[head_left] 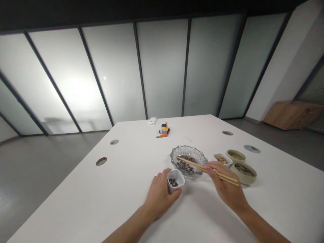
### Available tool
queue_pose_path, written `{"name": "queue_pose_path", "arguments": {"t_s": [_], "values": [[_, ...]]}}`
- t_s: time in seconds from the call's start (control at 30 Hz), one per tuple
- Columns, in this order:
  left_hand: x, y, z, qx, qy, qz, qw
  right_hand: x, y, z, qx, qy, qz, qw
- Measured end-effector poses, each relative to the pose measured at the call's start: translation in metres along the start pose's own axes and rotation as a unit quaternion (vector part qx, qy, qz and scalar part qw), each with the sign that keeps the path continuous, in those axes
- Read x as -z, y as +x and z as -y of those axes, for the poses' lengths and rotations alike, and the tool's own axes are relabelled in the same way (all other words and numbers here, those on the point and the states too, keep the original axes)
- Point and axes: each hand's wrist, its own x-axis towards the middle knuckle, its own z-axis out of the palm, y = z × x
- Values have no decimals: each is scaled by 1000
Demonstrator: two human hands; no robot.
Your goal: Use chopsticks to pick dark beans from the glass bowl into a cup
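Two chopsticks, grasped in my right hand, angle leftward over glass bowl of dark beans; my left hand grips white cup, just near-left of bowl.

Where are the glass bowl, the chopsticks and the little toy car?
Glass bowl (175,156), head view: its left wall.
Chopsticks (188,161), head view: the thin part over the bowl.
Toy car (164,129), head view: the middle of its body.
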Motion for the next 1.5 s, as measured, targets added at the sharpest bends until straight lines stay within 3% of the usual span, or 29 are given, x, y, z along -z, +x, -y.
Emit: {"name": "queue_pose_path", "arguments": {"t_s": [0.07,0.13,0.3,0.47,0.6,0.7,0.8,0.93,1.13,1.5], "values": [[0,0,1,-1,-1,-1,1000,2,5,-7,-58,13,-35,998],[0,0,2,-3,-4,-2,1000,6,10,-16,-109,100,-53,988],[-1,0,4,-9,-11,-7,1000,18,22,-26,-159,290,-9,944],[-1,0,4,-9,-14,-4,1000,21,22,-22,-174,317,48,931],[-1,-1,4,-6,-12,-2,1000,24,22,-20,-152,244,-6,958],[-1,0,4,-3,-9,-2,1000,29,22,-19,-85,42,-62,994],[-1,0,5,-2,-9,0,1000,31,20,-15,18,-101,-57,993],[-1,0,5,0,-9,2,1000,25,16,-9,92,-112,-9,989],[-2,0,4,-6,-12,-4,1000,19,15,-9,110,-80,33,990],[1,-1,3,0,-12,2,1000,15,12,-10,129,-76,-24,988]]}}
